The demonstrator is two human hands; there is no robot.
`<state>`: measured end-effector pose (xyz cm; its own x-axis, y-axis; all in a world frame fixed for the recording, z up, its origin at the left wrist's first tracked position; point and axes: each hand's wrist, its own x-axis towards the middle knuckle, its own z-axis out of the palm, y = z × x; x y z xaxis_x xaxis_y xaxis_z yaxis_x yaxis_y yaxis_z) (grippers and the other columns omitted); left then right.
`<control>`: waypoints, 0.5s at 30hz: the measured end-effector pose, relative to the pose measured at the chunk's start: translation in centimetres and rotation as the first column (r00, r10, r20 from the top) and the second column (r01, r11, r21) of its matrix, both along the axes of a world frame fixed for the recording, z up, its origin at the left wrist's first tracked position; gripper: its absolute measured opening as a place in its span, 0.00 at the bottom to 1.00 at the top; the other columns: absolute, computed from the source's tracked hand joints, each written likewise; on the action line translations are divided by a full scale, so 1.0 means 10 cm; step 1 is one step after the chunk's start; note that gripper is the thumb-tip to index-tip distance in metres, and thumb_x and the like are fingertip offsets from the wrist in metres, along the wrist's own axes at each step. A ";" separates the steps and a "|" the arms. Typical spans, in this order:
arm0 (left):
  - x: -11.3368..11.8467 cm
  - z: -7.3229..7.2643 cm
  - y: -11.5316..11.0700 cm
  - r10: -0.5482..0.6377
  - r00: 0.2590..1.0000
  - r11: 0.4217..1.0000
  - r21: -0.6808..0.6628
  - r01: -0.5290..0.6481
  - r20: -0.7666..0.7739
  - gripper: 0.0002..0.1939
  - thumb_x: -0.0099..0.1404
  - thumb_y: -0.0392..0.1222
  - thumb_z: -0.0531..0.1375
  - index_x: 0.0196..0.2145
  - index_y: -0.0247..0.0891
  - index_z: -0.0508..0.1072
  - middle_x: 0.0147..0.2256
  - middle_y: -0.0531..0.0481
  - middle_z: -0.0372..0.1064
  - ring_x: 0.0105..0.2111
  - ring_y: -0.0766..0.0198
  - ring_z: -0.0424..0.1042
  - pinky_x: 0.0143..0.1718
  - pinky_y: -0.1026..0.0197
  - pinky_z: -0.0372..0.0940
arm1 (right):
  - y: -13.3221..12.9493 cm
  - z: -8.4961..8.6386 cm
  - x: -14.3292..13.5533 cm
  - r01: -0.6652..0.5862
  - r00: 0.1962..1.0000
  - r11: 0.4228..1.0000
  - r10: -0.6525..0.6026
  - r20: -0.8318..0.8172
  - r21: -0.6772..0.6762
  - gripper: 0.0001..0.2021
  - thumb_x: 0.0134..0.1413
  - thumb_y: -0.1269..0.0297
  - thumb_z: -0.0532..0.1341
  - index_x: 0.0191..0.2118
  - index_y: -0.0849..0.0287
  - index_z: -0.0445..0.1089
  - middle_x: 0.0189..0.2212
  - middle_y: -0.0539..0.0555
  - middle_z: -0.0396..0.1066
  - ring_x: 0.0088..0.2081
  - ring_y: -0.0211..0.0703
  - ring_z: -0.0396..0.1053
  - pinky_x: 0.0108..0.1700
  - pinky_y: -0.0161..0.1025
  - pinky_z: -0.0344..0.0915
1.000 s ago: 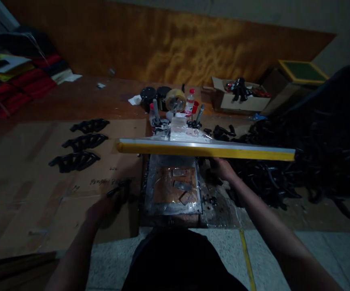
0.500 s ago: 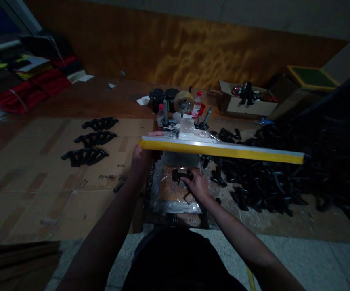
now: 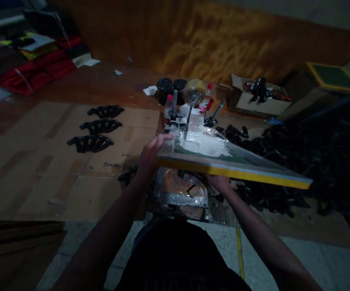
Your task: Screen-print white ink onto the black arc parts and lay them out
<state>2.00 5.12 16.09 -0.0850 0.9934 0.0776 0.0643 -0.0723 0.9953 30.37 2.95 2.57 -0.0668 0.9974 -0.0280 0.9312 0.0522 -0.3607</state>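
Note:
A framed screen (image 3: 241,171) with a yellow front edge and white paste on its mesh is tilted over a small base plate (image 3: 181,199). My left hand (image 3: 153,151) is closed on the frame's left end. Under the front edge is my right hand (image 3: 220,182); its fingers are hidden by the frame. A dark part lies on the plate, mostly covered by the frame. On the cardboard to the left, several black curved parts (image 3: 90,143) lie in a column. A smaller black piece (image 3: 128,173) is beside my left forearm.
A large pile of black parts (image 3: 277,198) covers the right side. Behind the screen stand clamp posts, a tape roll (image 3: 194,91), red-capped bottles (image 3: 168,109) and black jars (image 3: 164,87). An open carton (image 3: 268,103) is at back right, red bundles (image 3: 38,70) at back left.
The screen has come down and its meshed top with the paste now shows. My right hand has moved right, under the frame, away from the dark part it held. The view has shifted.

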 end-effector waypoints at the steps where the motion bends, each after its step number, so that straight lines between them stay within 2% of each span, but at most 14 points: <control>1: 0.02 0.04 0.04 -0.002 0.999 1.000 0.015 0.002 0.033 0.26 0.68 0.59 0.49 0.39 0.36 0.76 0.38 0.46 0.76 0.39 0.60 0.73 0.40 0.61 0.66 | 0.02 0.04 0.01 0.012 1.000 1.000 -0.013 0.026 0.024 0.20 0.63 0.54 0.55 0.55 0.56 0.70 0.51 0.60 0.73 0.57 0.57 0.66 0.58 0.54 0.62; 2: 0.04 0.07 0.07 -0.004 0.998 1.000 0.020 0.003 0.063 0.25 0.67 0.59 0.50 0.40 0.36 0.76 0.36 0.47 0.75 0.37 0.60 0.73 0.38 0.62 0.67 | 0.04 0.07 0.00 -0.032 0.999 0.999 0.030 0.045 0.043 0.20 0.63 0.55 0.54 0.56 0.56 0.70 0.53 0.61 0.72 0.58 0.57 0.65 0.59 0.53 0.62; 4: 0.07 0.10 0.13 -0.006 0.993 1.000 0.026 0.003 0.122 0.25 0.67 0.59 0.51 0.41 0.35 0.75 0.34 0.47 0.75 0.34 0.62 0.73 0.31 0.65 0.66 | 0.05 0.10 -0.12 -0.238 0.970 0.969 0.235 0.056 0.070 0.22 0.65 0.56 0.53 0.61 0.56 0.65 0.60 0.61 0.65 0.63 0.55 0.59 0.61 0.53 0.59; 6: 0.09 0.11 0.15 -0.003 0.985 0.999 0.049 -0.005 0.170 0.24 0.66 0.58 0.52 0.42 0.35 0.75 0.32 0.47 0.74 0.32 0.62 0.74 0.26 0.67 0.64 | 0.03 0.09 -0.33 -0.476 0.879 0.878 0.473 0.061 0.060 0.25 0.65 0.57 0.54 0.66 0.55 0.58 0.66 0.60 0.56 0.67 0.53 0.51 0.65 0.55 0.52; 8: 0.11 0.10 0.16 0.001 0.983 0.998 0.057 -0.012 0.186 0.24 0.67 0.58 0.52 0.43 0.34 0.75 0.31 0.47 0.73 0.32 0.63 0.74 0.25 0.67 0.64 | 0.02 0.05 -0.55 -0.612 0.790 0.791 0.610 0.066 0.011 0.29 0.64 0.57 0.56 0.68 0.55 0.54 0.67 0.59 0.51 0.69 0.52 0.44 0.67 0.58 0.45; 10: 0.11 0.10 0.15 0.024 0.986 0.999 0.038 -0.031 0.165 0.25 0.67 0.59 0.51 0.44 0.34 0.74 0.30 0.48 0.73 0.31 0.63 0.74 0.26 0.66 0.66 | 0.02 0.02 -0.71 -0.642 0.763 0.766 0.643 0.069 -0.039 0.29 0.63 0.56 0.58 0.67 0.55 0.54 0.67 0.58 0.52 0.69 0.52 0.43 0.68 0.59 0.42; 12: 0.09 0.10 0.14 0.023 0.991 0.999 0.026 -0.027 0.132 0.26 0.67 0.60 0.50 0.44 0.34 0.74 0.31 0.47 0.73 0.31 0.63 0.73 0.29 0.65 0.66 | 0.03 0.02 -0.73 -0.631 0.772 0.773 0.634 0.056 -0.063 0.29 0.62 0.56 0.59 0.66 0.55 0.57 0.67 0.58 0.53 0.68 0.53 0.47 0.67 0.59 0.44; 13: 0.08 0.10 0.12 0.009 0.993 0.999 0.031 -0.013 0.120 0.26 0.67 0.60 0.50 0.43 0.35 0.75 0.32 0.47 0.74 0.32 0.62 0.73 0.31 0.64 0.67 | 0.04 0.03 -0.68 -0.612 0.788 0.789 0.614 0.042 -0.059 0.28 0.61 0.56 0.60 0.65 0.55 0.59 0.66 0.58 0.55 0.67 0.53 0.50 0.66 0.58 0.47; 15: 0.02 0.08 0.06 -0.032 0.997 0.999 0.039 0.029 0.072 0.25 0.68 0.59 0.48 0.43 0.37 0.75 0.36 0.47 0.75 0.36 0.61 0.73 0.37 0.62 0.67 | 0.08 0.08 -0.45 -0.507 0.862 0.862 0.507 0.004 -0.025 0.24 0.60 0.57 0.60 0.60 0.56 0.66 0.60 0.58 0.65 0.62 0.51 0.61 0.62 0.53 0.58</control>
<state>2.21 5.67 16.87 -0.0615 0.9921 0.1096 -0.0105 -0.1104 0.9938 25.92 3.73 3.40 -0.5628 0.8248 -0.0533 0.7820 0.5104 -0.3578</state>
